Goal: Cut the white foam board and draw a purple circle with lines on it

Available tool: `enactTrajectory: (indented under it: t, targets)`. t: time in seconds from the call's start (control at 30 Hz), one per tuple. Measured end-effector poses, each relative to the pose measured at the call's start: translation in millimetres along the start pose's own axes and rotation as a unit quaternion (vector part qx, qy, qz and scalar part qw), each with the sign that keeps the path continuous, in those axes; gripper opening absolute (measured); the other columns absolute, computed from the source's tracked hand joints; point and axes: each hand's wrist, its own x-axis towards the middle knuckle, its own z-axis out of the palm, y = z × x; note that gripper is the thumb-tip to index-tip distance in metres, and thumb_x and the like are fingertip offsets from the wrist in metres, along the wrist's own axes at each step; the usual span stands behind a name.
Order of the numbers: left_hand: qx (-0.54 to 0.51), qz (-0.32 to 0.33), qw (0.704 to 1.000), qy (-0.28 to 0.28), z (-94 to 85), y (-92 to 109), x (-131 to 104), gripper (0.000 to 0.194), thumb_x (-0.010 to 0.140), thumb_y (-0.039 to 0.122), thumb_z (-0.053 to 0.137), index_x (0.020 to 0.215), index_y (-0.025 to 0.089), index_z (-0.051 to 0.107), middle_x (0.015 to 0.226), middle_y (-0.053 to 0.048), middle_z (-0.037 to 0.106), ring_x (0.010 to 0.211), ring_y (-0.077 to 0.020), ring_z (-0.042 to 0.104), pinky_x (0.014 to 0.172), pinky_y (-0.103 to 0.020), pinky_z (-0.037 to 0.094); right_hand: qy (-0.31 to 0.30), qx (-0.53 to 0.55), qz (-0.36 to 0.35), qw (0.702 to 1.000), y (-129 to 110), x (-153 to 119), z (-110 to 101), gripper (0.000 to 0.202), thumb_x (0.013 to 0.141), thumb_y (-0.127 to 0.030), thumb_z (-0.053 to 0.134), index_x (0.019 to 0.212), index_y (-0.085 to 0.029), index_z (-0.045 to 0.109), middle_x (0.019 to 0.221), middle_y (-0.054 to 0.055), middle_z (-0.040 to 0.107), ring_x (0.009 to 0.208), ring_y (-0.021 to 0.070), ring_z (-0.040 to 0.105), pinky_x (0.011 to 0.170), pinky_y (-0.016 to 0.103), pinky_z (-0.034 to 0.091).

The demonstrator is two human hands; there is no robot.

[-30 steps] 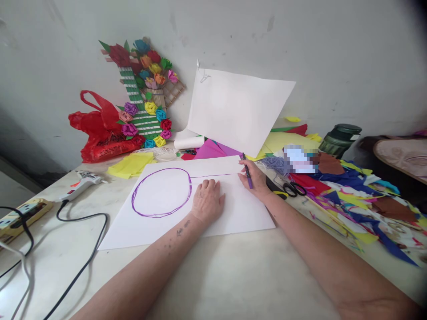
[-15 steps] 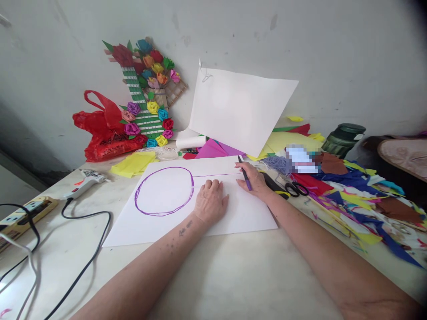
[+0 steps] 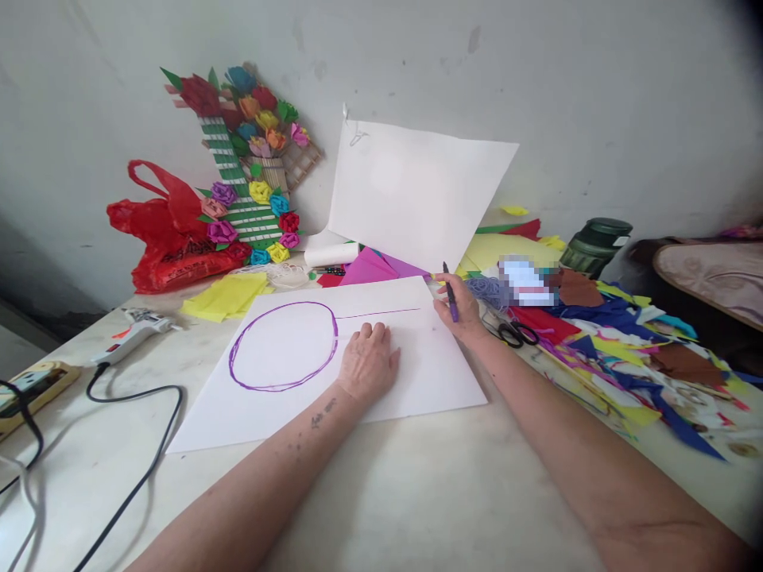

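A large white sheet of paper lies on the table in front of me. It bears a purple circle outline on its left half and a thin purple line running right from the circle. My left hand rests palm down on the sheet, fingers stretched out, just right of the circle. In my right hand is a purple marker pen, held upright near the sheet's right edge, beyond the end of the line. Whether its tip touches anything is hidden.
Behind stand a paper-flower craft, a red plastic bag and a leaning white sheet. Black scissors, yarn, coloured scraps and a green jar are at right. A glue gun and power strip lie left.
My right hand has moved right with the marker, away from the line's end to the sheet's edge. My left hand stays on the paper. The whole view has shifted slightly.
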Motion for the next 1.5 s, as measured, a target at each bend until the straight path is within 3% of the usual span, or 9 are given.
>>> enactTrajectory:
  t: [0.17, 0.3, 0.4, 0.53, 0.67, 0.77, 0.93, 1.17, 1.5]
  targets:
    - [0.005, -0.006, 1.0, -0.005, -0.7, 1, 0, 0.034, 0.084, 0.032, 0.037, 0.109, 0.013, 0.05, 0.101, -0.011, 0.049, 0.094, -0.0233, 0.042, 0.076, -0.036, 0.039, 0.004, -0.161, 0.019, 0.987, -3, -3, -4, 0.034, 0.069, -0.018, 0.046, 0.102, -0.019, 0.051, 0.101, 0.007, 0.055, 0.074, 0.0172, 0.055, 0.058, 0.026, 0.038]
    - [0.008, -0.005, 1.0, -0.004, -0.4, 1, 0, 0.035, 0.084, 0.032, 0.037, 0.11, 0.012, 0.05, 0.101, -0.011, 0.049, 0.094, -0.0238, 0.042, 0.075, -0.037, 0.039, -0.09, -0.283, 0.046, 0.954, -10, -6, -7, 0.027, 0.084, -0.031, 0.035, 0.099, -0.019, 0.054, 0.085, 0.009, 0.058, 0.063, 0.0178, 0.054, 0.055, 0.027, 0.032]
    - [0.006, -0.007, 1.0, -0.005, -0.8, 1, -1, 0.035, 0.084, 0.033, 0.037, 0.11, 0.012, 0.05, 0.101, -0.011, 0.049, 0.094, -0.0237, 0.042, 0.076, -0.037, 0.039, -0.149, -0.315, 0.078, 0.934, -14, -6, -8, 0.032, 0.087, -0.035, 0.029, 0.101, -0.019, 0.054, 0.069, 0.007, 0.059, 0.064, 0.02, 0.056, 0.058, 0.028, 0.031]
    - [0.001, -0.01, 1.0, -0.002, -0.7, 1, -1, 0.034, 0.084, 0.033, 0.037, 0.109, 0.013, 0.05, 0.101, -0.011, 0.048, 0.095, -0.0237, 0.042, 0.077, -0.037, 0.039, -0.175, -0.296, 0.117, 0.932, -17, -6, -5, 0.033, 0.088, -0.035, 0.028, 0.102, -0.019, 0.054, 0.076, 0.01, 0.063, 0.071, 0.0216, 0.058, 0.06, 0.028, 0.032]
    - [-0.006, -0.015, 1.0, 0.003, 0.3, 2, -2, 0.032, 0.084, 0.031, 0.037, 0.107, 0.013, 0.049, 0.1, -0.011, 0.048, 0.094, -0.0236, 0.042, 0.076, -0.037, 0.039, -0.15, -0.251, 0.19, 0.937, -15, -6, 0, 0.033, 0.087, -0.037, 0.029, 0.097, -0.019, 0.054, 0.08, 0.011, 0.064, 0.074, 0.0238, 0.059, 0.059, 0.029, 0.033]
    - [-0.007, -0.017, 1.0, 0.01, -0.8, 3, -2, 0.031, 0.084, 0.03, 0.037, 0.107, 0.013, 0.048, 0.1, -0.01, 0.048, 0.093, -0.0234, 0.042, 0.076, -0.036, 0.04, -0.121, -0.221, 0.208, 0.945, -9, -6, 5, 0.032, 0.085, -0.04, 0.033, 0.093, -0.018, 0.054, 0.078, 0.01, 0.063, 0.074, 0.0235, 0.058, 0.06, 0.029, 0.033]
    - [-0.02, -0.025, 0.999, 0.011, -7.6, 5, -3, 0.028, 0.085, 0.028, 0.036, 0.105, 0.013, 0.047, 0.101, -0.01, 0.047, 0.094, -0.0224, 0.042, 0.077, -0.035, 0.041, -0.055, -0.16, 0.163, 0.972, 0, -7, 7, 0.031, 0.074, -0.051, 0.048, 0.079, -0.02, 0.052, 0.064, 0.004, 0.058, 0.065, 0.0206, 0.054, 0.059, 0.029, 0.034]
    - [-0.044, -0.031, 0.997, 0.06, -17.3, 8, -9, 0.036, 0.087, 0.037, 0.032, 0.113, 0.014, 0.041, 0.11, -0.01, 0.043, 0.097, -0.0226, 0.04, 0.084, -0.037, 0.04, 0.065, 0.007, 0.071, 0.995, -1, -8, 2, 0.028, 0.068, -0.046, 0.058, 0.067, -0.021, 0.045, 0.059, -0.003, 0.05, 0.055, 0.0121, 0.047, 0.058, 0.025, 0.037]
    - [-0.037, -0.035, 0.995, 0.08, -19.8, 11, -10, 0.036, 0.086, 0.034, 0.033, 0.116, 0.016, 0.038, 0.116, -0.01, 0.042, 0.099, -0.0223, 0.041, 0.086, -0.037, 0.038, 0.108, 0.055, 0.054, 0.991, -3, -6, 3, 0.025, 0.068, -0.042, 0.058, 0.067, -0.021, 0.044, 0.056, -0.004, 0.047, 0.053, 0.011, 0.046, 0.057, 0.024, 0.038]
